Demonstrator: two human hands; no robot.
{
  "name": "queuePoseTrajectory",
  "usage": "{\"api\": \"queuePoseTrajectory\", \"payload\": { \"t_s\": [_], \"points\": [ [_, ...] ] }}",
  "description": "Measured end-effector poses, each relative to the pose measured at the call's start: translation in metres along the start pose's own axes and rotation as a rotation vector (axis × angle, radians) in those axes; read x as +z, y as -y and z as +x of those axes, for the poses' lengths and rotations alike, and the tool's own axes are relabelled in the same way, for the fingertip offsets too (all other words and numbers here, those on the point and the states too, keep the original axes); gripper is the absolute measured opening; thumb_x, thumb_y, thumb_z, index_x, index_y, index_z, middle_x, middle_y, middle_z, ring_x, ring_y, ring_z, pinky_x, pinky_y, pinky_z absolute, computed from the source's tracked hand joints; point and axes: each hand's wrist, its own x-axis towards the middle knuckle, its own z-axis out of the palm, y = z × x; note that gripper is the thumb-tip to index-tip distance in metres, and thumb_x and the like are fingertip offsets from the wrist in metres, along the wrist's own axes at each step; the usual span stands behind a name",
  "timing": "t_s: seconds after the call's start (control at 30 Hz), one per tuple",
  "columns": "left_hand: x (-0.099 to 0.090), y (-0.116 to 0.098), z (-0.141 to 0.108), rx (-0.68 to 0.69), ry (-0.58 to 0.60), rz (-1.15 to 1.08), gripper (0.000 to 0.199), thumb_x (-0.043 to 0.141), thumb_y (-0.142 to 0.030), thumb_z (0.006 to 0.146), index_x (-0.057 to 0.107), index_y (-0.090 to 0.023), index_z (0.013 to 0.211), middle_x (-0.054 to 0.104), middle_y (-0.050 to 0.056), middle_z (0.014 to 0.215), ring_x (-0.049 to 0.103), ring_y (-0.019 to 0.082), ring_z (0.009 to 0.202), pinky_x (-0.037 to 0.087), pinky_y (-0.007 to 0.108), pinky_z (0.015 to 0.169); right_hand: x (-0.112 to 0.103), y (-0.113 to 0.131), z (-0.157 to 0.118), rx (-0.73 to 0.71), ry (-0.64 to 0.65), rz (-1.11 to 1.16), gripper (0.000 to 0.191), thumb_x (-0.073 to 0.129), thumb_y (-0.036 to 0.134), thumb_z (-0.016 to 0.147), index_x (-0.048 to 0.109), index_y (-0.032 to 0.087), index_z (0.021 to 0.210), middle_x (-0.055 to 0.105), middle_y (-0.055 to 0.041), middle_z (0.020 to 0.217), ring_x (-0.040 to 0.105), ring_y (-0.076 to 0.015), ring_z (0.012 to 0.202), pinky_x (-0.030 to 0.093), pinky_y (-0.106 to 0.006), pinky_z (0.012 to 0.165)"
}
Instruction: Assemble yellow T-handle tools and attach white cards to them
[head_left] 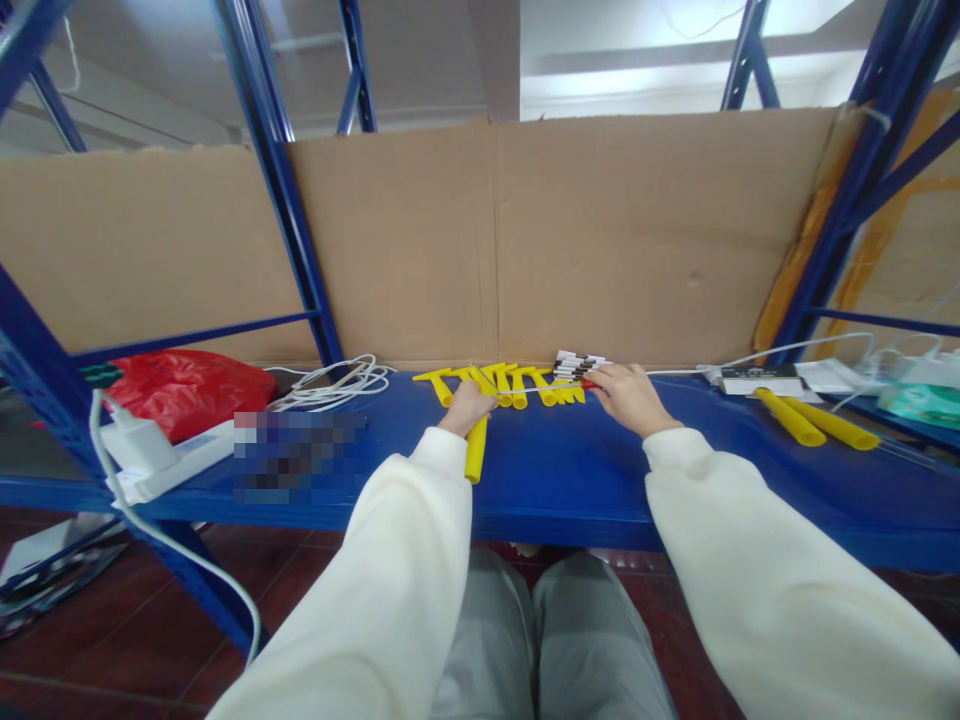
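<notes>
My left hand point(469, 404) is closed around a yellow tube-shaped handle point(475, 455), whose lower end sticks out toward me. A thin metal rod point(536, 389) runs between my two hands, its left end close to the left fingers. My right hand point(630, 396) is closed on the small red grip point(589, 384) of what looks like a screwdriver. Behind the hands, several yellow T-shaped plastic pieces point(519, 388) lie in a row. Beside my right fingers is a bunch of white-and-black sticks point(574, 365), too small to name surely.
The blue shelf point(555, 485) is backed by cardboard point(585, 230) between blue posts. On the left are a red plastic bag point(187, 390), a white power strip point(180, 465) and coiled white cable point(341, 382). Two yellow-handled rods point(791, 418) lie at right.
</notes>
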Motion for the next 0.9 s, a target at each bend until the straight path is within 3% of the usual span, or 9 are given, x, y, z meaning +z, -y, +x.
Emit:
{"api": "queuePoseTrajectory", "payload": {
  "t_s": [0.33,0.6,0.9],
  "points": [
    [0.001,0.002,-0.005,0.012,0.087,-0.03,0.017,0.061,0.003,0.075,0.067,-0.009,0.064,0.066,0.006,0.057,0.061,0.013,0.047,0.05,0.021,0.053,-0.003,0.002,-0.001,-0.013,0.023,0.008,0.031,0.045,0.015,0.096,0.071,0.018,0.113,0.074,-0.015,0.114,0.06,-0.0264,0.108,0.031,-0.036,0.082],
    [0.003,-0.001,-0.011,-0.003,0.091,0.065,0.018,0.06,0.002,0.078,0.069,-0.007,0.066,0.064,0.007,0.052,0.069,0.019,0.06,0.053,0.023,0.059,0.0,0.001,-0.001,-0.01,-0.016,-0.002,0.029,0.048,0.017,0.096,0.072,0.021,0.111,0.074,-0.0128,0.107,0.059,-0.0264,0.104,0.027,-0.04,0.082],
    [0.002,-0.002,-0.013,0.029,0.098,0.106,0.025,0.06,0.003,0.078,0.064,-0.013,0.059,0.054,0.0,0.044,0.06,0.013,0.049,0.044,0.018,0.048,0.003,-0.003,-0.002,0.011,0.269,0.082,0.021,0.052,0.023,0.096,0.07,0.02,0.106,0.075,-0.0111,0.108,0.066,-0.024,0.1,0.041,-0.032,0.075]
  ]
}}
